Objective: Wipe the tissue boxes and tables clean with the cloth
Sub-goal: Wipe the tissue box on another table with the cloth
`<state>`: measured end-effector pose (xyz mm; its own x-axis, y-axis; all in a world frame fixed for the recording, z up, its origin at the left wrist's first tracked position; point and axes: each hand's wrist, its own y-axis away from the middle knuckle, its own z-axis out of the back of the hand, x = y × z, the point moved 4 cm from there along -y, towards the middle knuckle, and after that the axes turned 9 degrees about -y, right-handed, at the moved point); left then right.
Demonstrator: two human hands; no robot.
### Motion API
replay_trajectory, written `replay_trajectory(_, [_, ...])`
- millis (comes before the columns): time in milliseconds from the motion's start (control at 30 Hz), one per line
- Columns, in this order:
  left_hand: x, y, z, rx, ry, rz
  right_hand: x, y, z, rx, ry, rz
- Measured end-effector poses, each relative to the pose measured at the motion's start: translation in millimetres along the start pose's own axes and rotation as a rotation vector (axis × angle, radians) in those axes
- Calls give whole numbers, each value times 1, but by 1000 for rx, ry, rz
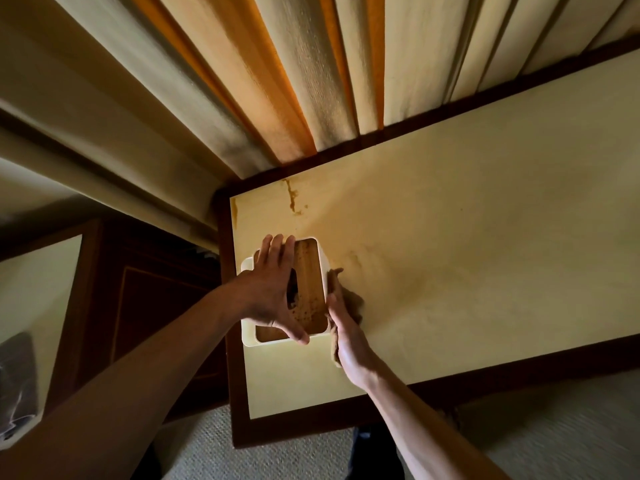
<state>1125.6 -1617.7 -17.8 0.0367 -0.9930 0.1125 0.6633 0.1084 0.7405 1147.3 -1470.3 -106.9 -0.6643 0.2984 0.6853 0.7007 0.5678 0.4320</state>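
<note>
Left hand (273,289) steadies one tissue box (313,292); right hand (346,327) presses one cloth (351,301) flat-fingered.

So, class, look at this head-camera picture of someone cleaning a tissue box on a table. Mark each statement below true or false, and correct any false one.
1. The left hand rests on top of the tissue box. True.
2. The cloth is pressed against the box's left side. False: the right hand presses it to the right side.
3. The table has a pale top with a dark border. True.
4. The tissue box stands at the table's right end. False: it stands near the left end.
5. A brownish stain marks the tabletop beyond the box. True.
</note>
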Motion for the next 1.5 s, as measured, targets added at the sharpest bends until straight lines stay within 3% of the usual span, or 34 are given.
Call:
replay_trajectory(233, [4, 3, -1, -24, 13, -17, 2, -10, 5, -220, -242, -86])
replay_trajectory(333, [9, 5, -1, -55, 46, -64, 15, -5, 10, -235, -205, -156])
replay_trajectory(433, [22, 7, -5, -94, 71, -104, 40, -4, 17, -251, -46, -109])
replay_trajectory(667, [42, 9, -24, -164, 2, -147, 103, -5, -18, -146, 564, 232])
replay_trajectory(933, [35, 11, -29, -217, 47, -104, 88, -17, -64, 181, 1326, 486])
replay_trajectory(1200, [21, 14, -28, -177, 72, -53, 79, -25, -66, 240, 1650, 402])
replay_trajectory(1500, [22, 13, -28, -160, 102, -40, 62, 13, -44, 287, 1540, 465])
